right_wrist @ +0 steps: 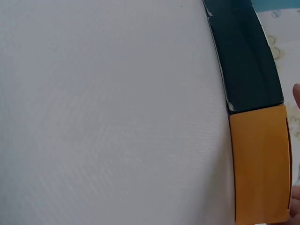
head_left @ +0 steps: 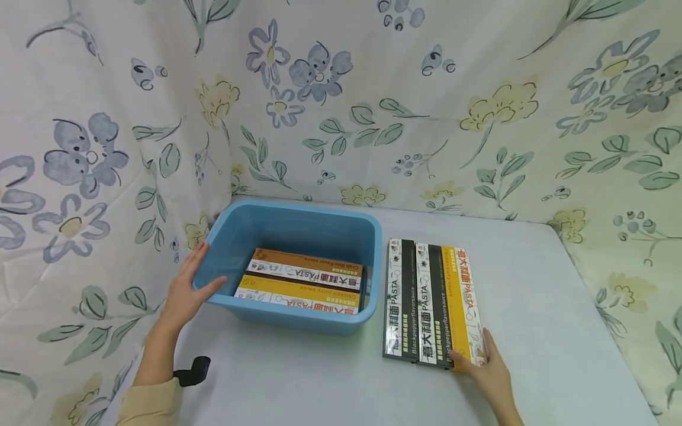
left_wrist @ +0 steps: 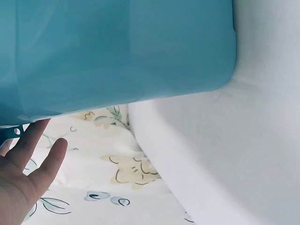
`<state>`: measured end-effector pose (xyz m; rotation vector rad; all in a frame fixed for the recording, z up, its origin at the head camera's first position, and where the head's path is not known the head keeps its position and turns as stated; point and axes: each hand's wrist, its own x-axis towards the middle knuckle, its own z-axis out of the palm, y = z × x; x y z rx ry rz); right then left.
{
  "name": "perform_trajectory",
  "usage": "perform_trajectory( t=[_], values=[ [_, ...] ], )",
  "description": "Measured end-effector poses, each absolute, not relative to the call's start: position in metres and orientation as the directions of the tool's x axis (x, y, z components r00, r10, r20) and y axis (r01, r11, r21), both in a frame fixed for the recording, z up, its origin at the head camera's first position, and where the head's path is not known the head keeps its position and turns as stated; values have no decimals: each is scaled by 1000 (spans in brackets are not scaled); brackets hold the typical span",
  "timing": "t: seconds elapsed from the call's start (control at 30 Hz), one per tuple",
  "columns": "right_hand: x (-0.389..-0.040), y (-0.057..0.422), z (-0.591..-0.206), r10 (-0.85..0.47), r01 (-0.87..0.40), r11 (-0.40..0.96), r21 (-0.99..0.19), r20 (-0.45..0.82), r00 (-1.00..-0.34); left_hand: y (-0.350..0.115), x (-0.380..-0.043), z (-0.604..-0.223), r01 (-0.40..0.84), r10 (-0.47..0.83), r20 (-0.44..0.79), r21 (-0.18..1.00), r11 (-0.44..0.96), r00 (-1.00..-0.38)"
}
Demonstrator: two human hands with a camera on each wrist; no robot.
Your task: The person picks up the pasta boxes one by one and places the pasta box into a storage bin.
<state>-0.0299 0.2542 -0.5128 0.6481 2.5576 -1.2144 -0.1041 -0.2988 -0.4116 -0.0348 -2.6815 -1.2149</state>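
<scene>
On the left, my left hand [head_left: 186,290] rests against the rim of the blue plastic bin [head_left: 303,319] at its left near corner. Its fingers and thumb are spread, with the thumb [left_wrist: 54,157] standing out straight. Inside the bin lie a brown pasta box [head_left: 306,267] and a yellow pasta box [head_left: 298,290]. My right hand [head_left: 487,373] is at the near end of another yellow pasta box [head_left: 463,307], fingers along its right side. The thumb lies above the seam with the neighbouring black box, apart from the surface in the right wrist view.
Two black-and-white pasta boxes [head_left: 399,302] lie side by side, left of the yellow one, on the white table [head_left: 298,378]. A black strap-like piece [head_left: 194,371] sticks out by my left wrist. A flowered curtain [head_left: 341,118] hangs behind the table and along its sides.
</scene>
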Motion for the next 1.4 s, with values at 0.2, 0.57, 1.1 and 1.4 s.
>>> perform_trajectory(
  t=[0.2,0.57,1.1,1.4],
  values=[
    [-29,254,-515,282,473,580,-664,-381,-881,-299,-104,-412,112,-58,199,741,662,-978],
    [-27,267,-513,275,476,601,-642,-394,-877,-301,-104,-413,96,-65,187,739,667,-980],
    [-31,256,-523,460,475,648,-596,-190,-867,-299,-105,-412,101,-61,192,732,674,-980],
    [-35,260,-522,449,478,637,-605,-213,-868,-299,-105,-412,110,-62,204,730,674,-977]
  ],
)
